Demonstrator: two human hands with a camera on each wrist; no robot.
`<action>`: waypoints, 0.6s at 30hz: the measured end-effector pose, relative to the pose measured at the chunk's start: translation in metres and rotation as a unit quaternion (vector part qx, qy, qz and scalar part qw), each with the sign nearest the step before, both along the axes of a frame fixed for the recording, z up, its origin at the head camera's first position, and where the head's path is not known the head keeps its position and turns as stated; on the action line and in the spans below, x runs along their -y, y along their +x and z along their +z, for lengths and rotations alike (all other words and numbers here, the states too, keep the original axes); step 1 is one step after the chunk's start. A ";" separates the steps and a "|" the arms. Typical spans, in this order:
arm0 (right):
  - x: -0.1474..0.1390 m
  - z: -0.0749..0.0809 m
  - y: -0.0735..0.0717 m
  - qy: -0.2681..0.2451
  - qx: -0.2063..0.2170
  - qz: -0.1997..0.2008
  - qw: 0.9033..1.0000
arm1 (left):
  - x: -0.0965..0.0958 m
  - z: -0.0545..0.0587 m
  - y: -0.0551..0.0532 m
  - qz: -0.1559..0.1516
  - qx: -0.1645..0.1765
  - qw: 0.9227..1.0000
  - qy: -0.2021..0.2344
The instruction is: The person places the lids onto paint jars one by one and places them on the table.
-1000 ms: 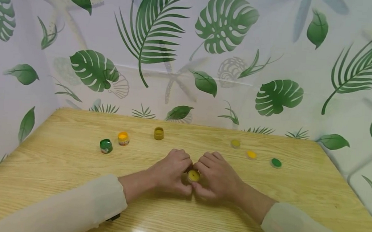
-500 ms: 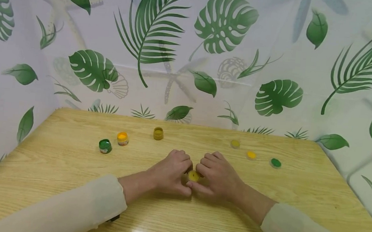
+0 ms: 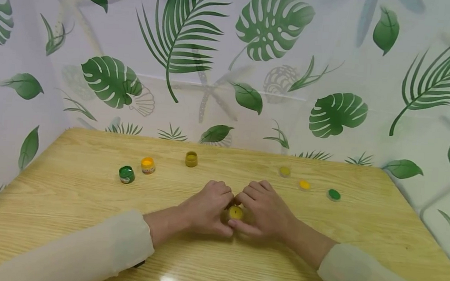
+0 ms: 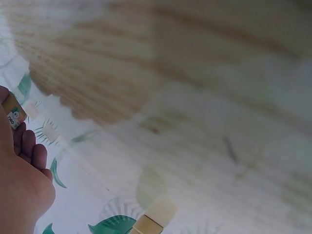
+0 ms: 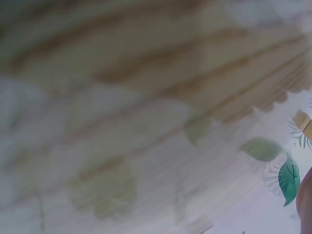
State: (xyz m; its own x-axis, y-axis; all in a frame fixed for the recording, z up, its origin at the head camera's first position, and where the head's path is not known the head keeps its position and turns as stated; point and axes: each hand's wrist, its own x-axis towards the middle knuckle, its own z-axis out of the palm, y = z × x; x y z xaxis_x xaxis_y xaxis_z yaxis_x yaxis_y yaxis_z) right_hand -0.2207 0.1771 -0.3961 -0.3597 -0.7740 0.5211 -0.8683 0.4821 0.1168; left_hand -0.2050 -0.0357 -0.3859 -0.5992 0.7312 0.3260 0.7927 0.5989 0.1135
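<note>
A small paint jar (image 3: 236, 212) with a yellowish top stands between my two hands, low over the wooden table (image 3: 183, 265). My left hand (image 3: 208, 207) grips it from the left, fingers curled behind and thumb in front. From the right, my right hand (image 3: 264, 212) curls its fingers and thumb around its upper rim. The left wrist view shows the jar's printed label (image 4: 14, 114) above the curled left fingers (image 4: 30, 141). Only a sliver of the right hand enters the right wrist view, and the jar's far side is hidden by fingers.
Open paint jars stand at the back left: green (image 3: 126, 174), orange-yellow (image 3: 147, 165) and ochre (image 3: 191, 159). Round lids lie at the back right: olive (image 3: 284, 171), yellow (image 3: 304, 185) and green (image 3: 333, 195). A leaf-printed cloth (image 3: 212, 100) rises behind the table.
The right fingers drew slightly away from the left fingers, then came back against them around the jar's top. The other jars and lids stay put; the head view has tilted a little.
</note>
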 end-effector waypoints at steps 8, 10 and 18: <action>0.003 0.003 -0.001 0.001 -0.010 0.009 1.000 | 0.004 0.003 -0.003 -0.008 0.005 1.000 0.011; 0.004 0.003 -0.002 -0.002 -0.017 0.012 1.000 | 0.006 0.003 -0.006 -0.003 0.004 1.000 0.015; 0.002 0.002 -0.003 0.005 -0.029 0.021 0.999 | 0.007 0.000 -0.010 -0.017 -0.020 0.999 0.037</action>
